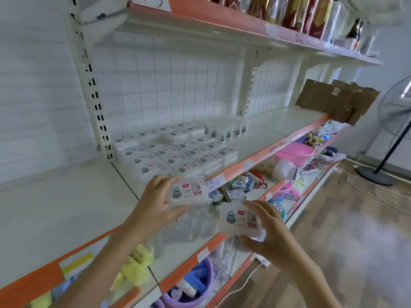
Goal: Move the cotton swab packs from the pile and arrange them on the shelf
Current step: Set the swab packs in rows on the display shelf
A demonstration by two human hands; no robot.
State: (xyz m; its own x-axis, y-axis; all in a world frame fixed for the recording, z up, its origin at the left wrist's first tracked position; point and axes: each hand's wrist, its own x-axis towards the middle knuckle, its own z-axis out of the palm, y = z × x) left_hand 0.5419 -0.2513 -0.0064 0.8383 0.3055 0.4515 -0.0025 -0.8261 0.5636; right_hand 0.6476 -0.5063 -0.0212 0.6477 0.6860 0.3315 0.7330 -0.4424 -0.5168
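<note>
Left hand point(155, 201) grips one cotton swab pack point(188, 193), label up, just above the orange front edge of the white shelf point(66, 207). Right hand point(266, 232) holds a second pack point(240, 218), lower & to the right, in front of the shelf edge, apart from the first. Farther back on the shelf, rows of packs point(175, 152) lie flat, side by side, w/ a few small upright bottles point(229, 131) at the far end. Cardboard piece point(335, 103) sits far right on the same shelf. Below: clear bottles point(195, 227), yellow items point(135, 265), purple basin point(195, 283), pink basin point(293, 152). Bottles point(295, 12) line the top shelf. Floor fan point(395, 112) stands far right on the wood floor point(355, 230).
</note>
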